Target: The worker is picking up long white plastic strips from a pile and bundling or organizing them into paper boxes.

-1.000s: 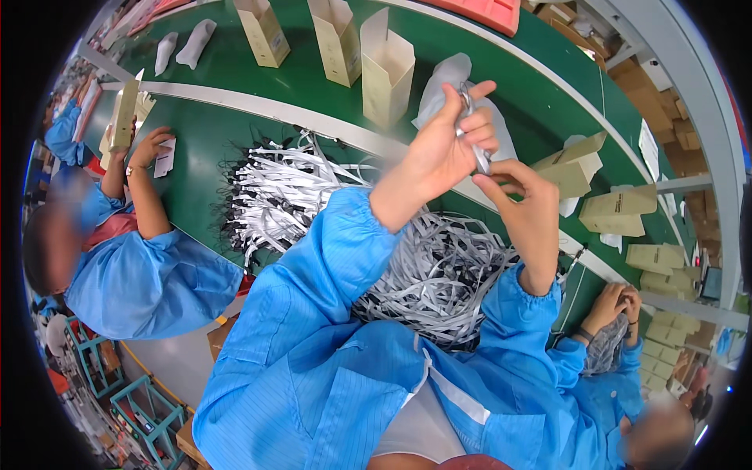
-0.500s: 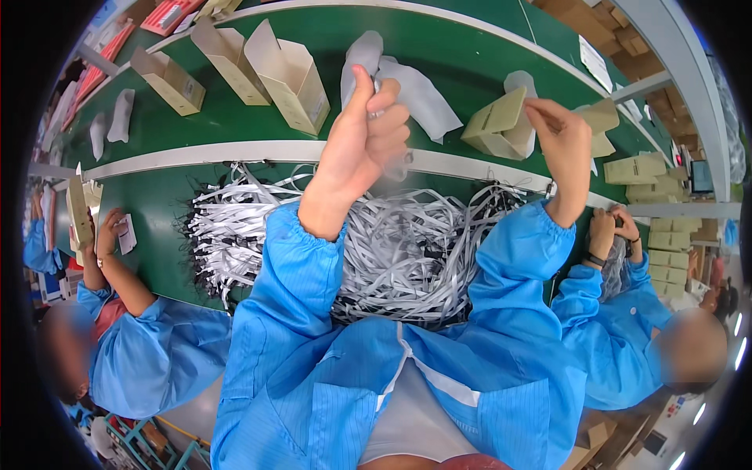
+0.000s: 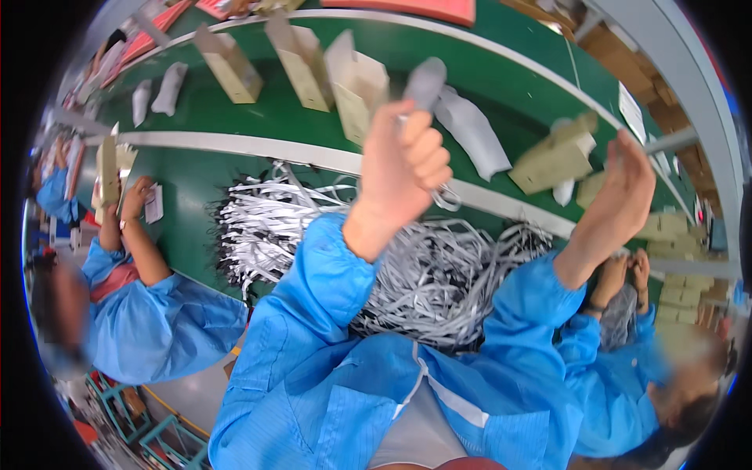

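My left hand [image 3: 406,160] is raised over the belt edge, its fingers wrapped in a fist. A small loop of white strap [image 3: 447,197] shows below the fist; the rest of what it holds is hidden. Just beyond it lies a translucent white pouch [image 3: 427,82], next to a longer white foam pouch [image 3: 470,133]. My right hand [image 3: 623,184], blurred, has its fingers stretched upward and looks bare. It is beside a tilted cream carton [image 3: 548,166] with white wrapping at its opening. Below my hands, a heap of white straps with black ends [image 3: 439,282] covers the bench.
Several open cream cartons [image 3: 356,98] stand on the green belt [image 3: 274,117], with two small white pouches [image 3: 167,90] farther left. A co-worker at left handles a carton [image 3: 108,176]; another at right holds clear plastic [image 3: 619,313]. A metal post [image 3: 693,86] rises at right.
My right hand has let go of the carton's flap and moved right, fingers straightened. My left fist stays closed, and the strap loop now shows below it. The whole view has shifted.
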Motion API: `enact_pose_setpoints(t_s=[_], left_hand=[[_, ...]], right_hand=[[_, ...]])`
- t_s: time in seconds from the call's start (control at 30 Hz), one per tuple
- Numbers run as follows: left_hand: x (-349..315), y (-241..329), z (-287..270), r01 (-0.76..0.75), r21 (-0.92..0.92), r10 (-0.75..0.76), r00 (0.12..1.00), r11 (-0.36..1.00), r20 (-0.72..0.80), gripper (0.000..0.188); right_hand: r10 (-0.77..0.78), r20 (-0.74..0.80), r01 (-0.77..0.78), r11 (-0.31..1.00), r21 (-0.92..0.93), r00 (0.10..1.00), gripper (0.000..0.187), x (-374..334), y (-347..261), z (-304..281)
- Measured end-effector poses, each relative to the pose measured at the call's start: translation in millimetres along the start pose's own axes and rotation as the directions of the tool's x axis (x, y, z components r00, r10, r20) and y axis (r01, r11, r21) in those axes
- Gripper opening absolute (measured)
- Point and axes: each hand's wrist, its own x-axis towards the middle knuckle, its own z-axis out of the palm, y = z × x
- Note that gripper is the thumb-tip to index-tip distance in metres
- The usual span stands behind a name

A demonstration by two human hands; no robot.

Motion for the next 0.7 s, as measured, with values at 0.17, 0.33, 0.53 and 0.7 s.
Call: enact_pose_setpoints(t_s=[0.17,0.33,0.53,0.7], left_hand=[[-3.2,-16.6,8.4,-0.059,0.005,0.059,0.997,0.998,0.048,0.043],[2.5,-46.9,-7.6,-0.408,0.468,0.506,0.857,0.784,-0.099,0.029],[5.2,-67.7,2.4,-0.264,0.888,0.609,0.652,-0.377,0.453,0.013],[26.1,-106.2,10.7,-0.309,0.895,0.762,0.475,-0.322,0.439,0.018]], right_hand=[[0.544,0.624,-0.791,0.132,0.597,0.562,0.060,-75.2,19.1,80.1],[0.359,0.913,-0.909,-0.286,0.304,0.192,0.059,-85.1,-6.6,104.6],[0.054,0.826,-0.784,-0.285,0.552,0.561,0.055,-91.3,9.6,91.0],[0.297,0.684,-0.738,0.124,0.664,0.666,0.052,-96.3,3.6,105.0]])
